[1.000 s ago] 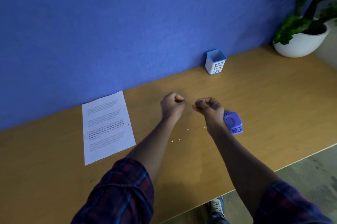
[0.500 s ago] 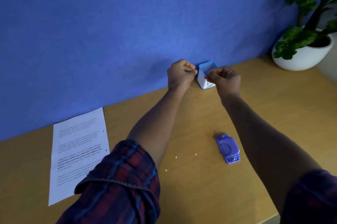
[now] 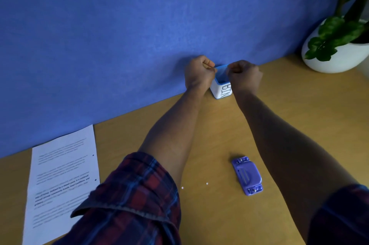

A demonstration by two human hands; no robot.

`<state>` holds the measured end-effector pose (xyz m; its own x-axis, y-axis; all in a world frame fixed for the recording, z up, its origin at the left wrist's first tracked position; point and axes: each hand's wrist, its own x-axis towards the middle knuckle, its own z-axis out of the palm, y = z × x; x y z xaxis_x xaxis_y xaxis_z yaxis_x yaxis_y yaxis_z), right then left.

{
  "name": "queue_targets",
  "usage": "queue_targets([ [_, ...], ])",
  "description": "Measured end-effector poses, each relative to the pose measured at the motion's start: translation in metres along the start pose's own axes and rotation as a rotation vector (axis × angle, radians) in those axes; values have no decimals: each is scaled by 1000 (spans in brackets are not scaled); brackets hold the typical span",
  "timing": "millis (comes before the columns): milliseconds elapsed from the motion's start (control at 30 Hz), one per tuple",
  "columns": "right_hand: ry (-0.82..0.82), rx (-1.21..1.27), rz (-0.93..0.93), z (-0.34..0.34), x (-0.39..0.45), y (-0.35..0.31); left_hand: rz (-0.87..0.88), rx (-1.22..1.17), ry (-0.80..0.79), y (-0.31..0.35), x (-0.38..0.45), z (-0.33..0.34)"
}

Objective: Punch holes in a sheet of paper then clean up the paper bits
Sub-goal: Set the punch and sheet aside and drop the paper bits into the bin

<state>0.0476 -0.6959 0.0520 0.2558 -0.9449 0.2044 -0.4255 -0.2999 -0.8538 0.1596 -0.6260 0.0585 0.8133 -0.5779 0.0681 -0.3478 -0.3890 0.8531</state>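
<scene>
A small white bin (image 3: 223,91) with a blue rim and the label BIN stands against the blue wall. Both my hands hover over its opening. My left hand (image 3: 197,74) is curled at the left rim, thumb pinched against forefinger. At the right rim, my right hand (image 3: 244,75) is pinched the same way. Whatever the fingertips hold is too small to see. Two white paper bits (image 3: 206,183) lie on the desk between my forearms. The purple hole punch (image 3: 247,176) lies near them. The printed sheet (image 3: 61,183), with two holes on its right edge, lies at the left.
The wooden desk (image 3: 219,129) runs along the blue wall. A white pot with a green plant (image 3: 335,55) stands at the far right corner. My plaid sleeves are rolled up above the elbows.
Both hands rose from the desk beside the punch and reached forward to the bin at the wall, staying curled. The view shifted forward with them.
</scene>
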Motion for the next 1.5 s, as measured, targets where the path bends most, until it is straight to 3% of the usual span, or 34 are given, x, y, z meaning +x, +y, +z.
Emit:
queue_targets([
  [300, -63, -193, -181, -10, 15, 13, -31, 33, -62, -1, 2, 20],
  [567, -8, -85, -195, -18, 0, 12, -28, -50, -4, -1, -15, 1],
  [700, -58, -63, -327, -21, -49, 16, 75, 105, -38, -14, -56, -21],
  [800, -171, -40, -406, -22, -112, 26, 147, 258, -122, -39, -98, -39],
  [900, -353, -87, -458, -26, -180, 46, 97, 417, -278, -70, -137, -63],
  [1100, -550, -261, -293, -39, -261, 75, 6, 593, -505, -120, -198, -114],
  [1267, -503, -354, -257, -56, -285, 85, -26, 545, -484, -145, -246, -131],
  [1500, -367, -153, -286, -72, -306, 114, -49, 432, -372, -153, -279, -117],
])
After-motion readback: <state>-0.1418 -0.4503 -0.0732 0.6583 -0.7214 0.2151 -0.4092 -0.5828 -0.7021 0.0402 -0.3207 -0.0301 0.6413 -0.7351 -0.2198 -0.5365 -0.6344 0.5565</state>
